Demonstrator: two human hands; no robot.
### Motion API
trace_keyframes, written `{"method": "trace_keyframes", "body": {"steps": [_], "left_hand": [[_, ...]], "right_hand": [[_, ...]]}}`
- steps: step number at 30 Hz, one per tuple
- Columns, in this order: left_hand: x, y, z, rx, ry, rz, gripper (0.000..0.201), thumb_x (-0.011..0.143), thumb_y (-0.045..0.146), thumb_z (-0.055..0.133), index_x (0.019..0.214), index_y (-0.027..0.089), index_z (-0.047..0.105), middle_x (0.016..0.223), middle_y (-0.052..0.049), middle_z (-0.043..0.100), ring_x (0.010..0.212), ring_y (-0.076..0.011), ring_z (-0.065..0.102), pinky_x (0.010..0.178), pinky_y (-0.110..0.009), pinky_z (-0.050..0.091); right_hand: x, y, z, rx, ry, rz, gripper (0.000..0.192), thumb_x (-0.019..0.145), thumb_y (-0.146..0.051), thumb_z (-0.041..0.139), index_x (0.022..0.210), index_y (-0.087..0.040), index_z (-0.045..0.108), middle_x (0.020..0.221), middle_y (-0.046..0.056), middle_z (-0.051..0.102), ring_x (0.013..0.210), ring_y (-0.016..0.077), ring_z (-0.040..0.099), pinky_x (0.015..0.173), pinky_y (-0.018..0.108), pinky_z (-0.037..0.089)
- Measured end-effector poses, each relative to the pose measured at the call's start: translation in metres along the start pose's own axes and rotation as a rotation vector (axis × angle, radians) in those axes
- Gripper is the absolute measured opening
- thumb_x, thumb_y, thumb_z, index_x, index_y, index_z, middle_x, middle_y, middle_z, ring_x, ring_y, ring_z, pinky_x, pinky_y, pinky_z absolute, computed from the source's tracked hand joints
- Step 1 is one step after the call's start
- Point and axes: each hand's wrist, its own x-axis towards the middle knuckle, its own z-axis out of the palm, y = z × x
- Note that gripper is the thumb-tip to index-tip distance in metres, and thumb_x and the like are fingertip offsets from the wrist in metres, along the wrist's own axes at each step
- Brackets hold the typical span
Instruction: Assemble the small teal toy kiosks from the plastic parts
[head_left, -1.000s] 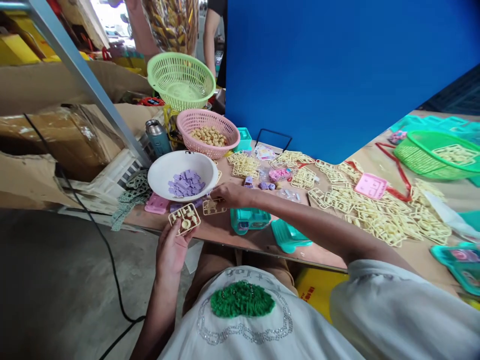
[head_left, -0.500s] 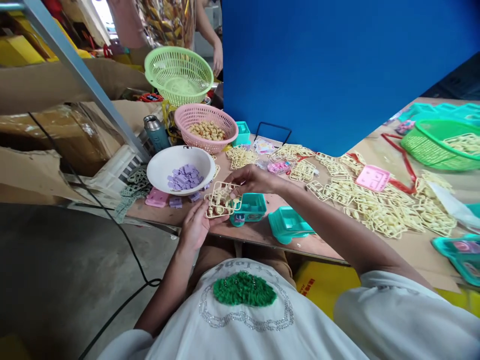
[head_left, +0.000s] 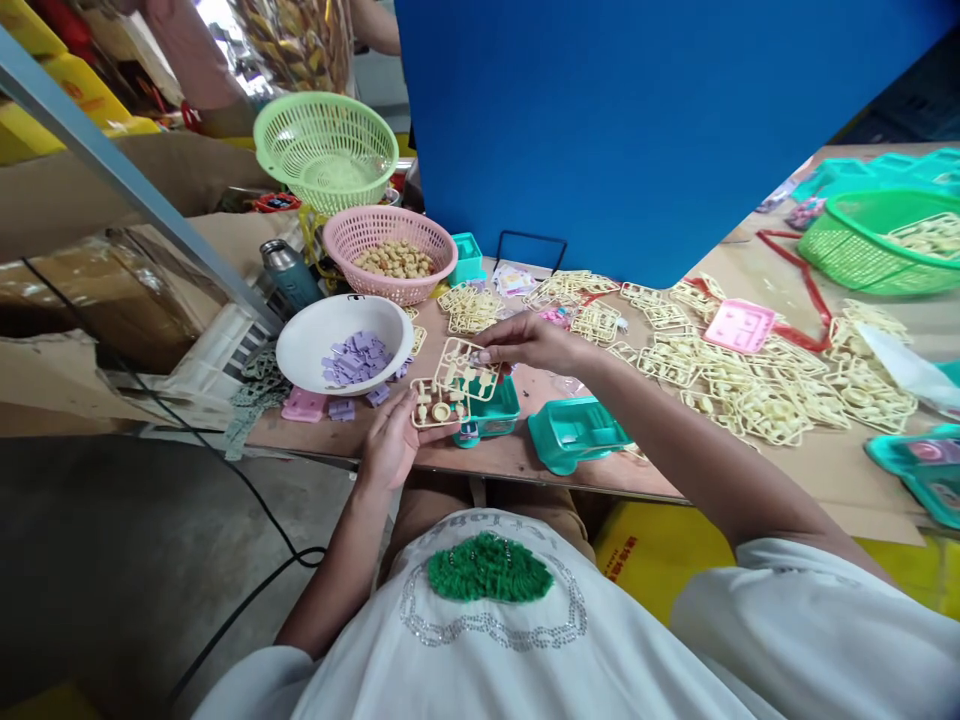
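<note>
Both hands have carried the cream parts frame (head_left: 456, 385) a little up and away from the body since half a second ago, and the right hand (head_left: 529, 342) now pinches its far edge rather than hovering over it. Left hand (head_left: 390, 445) is closed on the frame's near corner, fingers curled under it. This frame is a pale yellow plastic lattice with small round and knobbed pieces hanging inside, tilted over the teal toy body (head_left: 487, 412) at the table's near edge (head_left: 525, 480). Just right of it lies a teal tray (head_left: 574, 435). To the left, close by, stands a white bowl (head_left: 300, 350) of purple pieces (head_left: 354, 358), with a pink basket (head_left: 390, 255) behind. More cream frames (head_left: 757, 385) crowd the table to the right, leaving bare wood only along the near edge.
</note>
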Motion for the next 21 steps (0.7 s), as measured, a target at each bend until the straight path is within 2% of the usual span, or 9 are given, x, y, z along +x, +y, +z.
{"method": "trace_keyframes", "body": {"steps": [3, 5, 8, 11, 13, 17, 21], "left_hand": [[0.002, 0.001, 0.008, 0.019, -0.011, 0.020, 0.040, 0.081, 0.047, 0.090, 0.105, 0.017, 0.078, 0.108, -0.011, 0.084, 0.106, -0.0315, 0.080, 0.090, -0.055, 0.071], [0.004, 0.001, 0.009, 0.048, 0.010, 0.057, 0.043, 0.077, 0.050, 0.093, 0.098, 0.016, 0.078, 0.104, -0.011, 0.084, 0.107, -0.0318, 0.080, 0.091, -0.053, 0.070], [0.006, 0.002, 0.007, 0.081, 0.108, 0.153, 0.047, 0.071, 0.055, 0.096, 0.091, 0.016, 0.079, 0.095, -0.008, 0.083, 0.108, -0.0298, 0.079, 0.093, -0.044, 0.069], [0.008, 0.002, 0.011, 0.101, 0.186, 0.261, 0.048, 0.068, 0.056, 0.097, 0.091, 0.018, 0.082, 0.095, -0.006, 0.083, 0.108, -0.0255, 0.079, 0.097, -0.035, 0.065], [0.009, 0.002, 0.017, 0.106, 0.182, 0.295, 0.049, 0.065, 0.059, 0.098, 0.089, 0.019, 0.083, 0.095, -0.006, 0.083, 0.105, -0.0245, 0.079, 0.096, -0.034, 0.065], [0.009, -0.002, 0.026, 0.143, 0.143, 0.267, 0.055, 0.062, 0.067, 0.097, 0.085, 0.019, 0.081, 0.084, -0.004, 0.082, 0.087, -0.0235, 0.080, 0.084, -0.034, 0.067], [0.009, -0.009, 0.024, 0.238, 0.157, 0.296, 0.055, 0.070, 0.069, 0.092, 0.087, 0.018, 0.079, 0.081, -0.003, 0.079, 0.076, -0.0190, 0.077, 0.072, -0.027, 0.064]], "right_hand": [[0.000, -0.003, 0.002, -0.011, -0.034, -0.042, 0.047, 0.080, -0.054, 0.091, 0.106, -0.015, 0.086, 0.089, 0.004, 0.079, 0.071, 0.0110, 0.067, 0.065, 0.025, 0.061], [0.002, -0.002, 0.000, -0.046, 0.086, -0.082, 0.046, 0.081, -0.054, 0.090, 0.104, -0.015, 0.085, 0.083, 0.003, 0.078, 0.069, 0.0113, 0.066, 0.063, 0.025, 0.059], [0.003, 0.002, -0.005, -0.140, 0.262, -0.109, 0.042, 0.086, -0.051, 0.086, 0.103, -0.013, 0.084, 0.076, 0.003, 0.074, 0.065, 0.0122, 0.065, 0.058, 0.025, 0.055], [0.001, 0.004, -0.002, -0.188, 0.168, -0.098, 0.035, 0.092, -0.044, 0.081, 0.106, -0.013, 0.084, 0.077, 0.003, 0.073, 0.066, 0.0118, 0.064, 0.061, 0.026, 0.055], [0.000, 0.005, 0.006, -0.164, 0.087, -0.101, 0.032, 0.095, -0.042, 0.077, 0.106, -0.013, 0.084, 0.079, 0.003, 0.073, 0.066, 0.0112, 0.063, 0.063, 0.027, 0.055], [-0.002, 0.006, 0.022, -0.127, 0.035, -0.091, 0.031, 0.097, -0.042, 0.074, 0.106, -0.014, 0.083, 0.080, 0.002, 0.071, 0.064, 0.0112, 0.062, 0.063, 0.027, 0.055], [-0.009, 0.002, 0.033, -0.190, 0.009, -0.098, 0.041, 0.105, -0.051, 0.063, 0.105, -0.014, 0.081, 0.083, 0.004, 0.073, 0.067, 0.0128, 0.063, 0.063, 0.026, 0.052]]}}
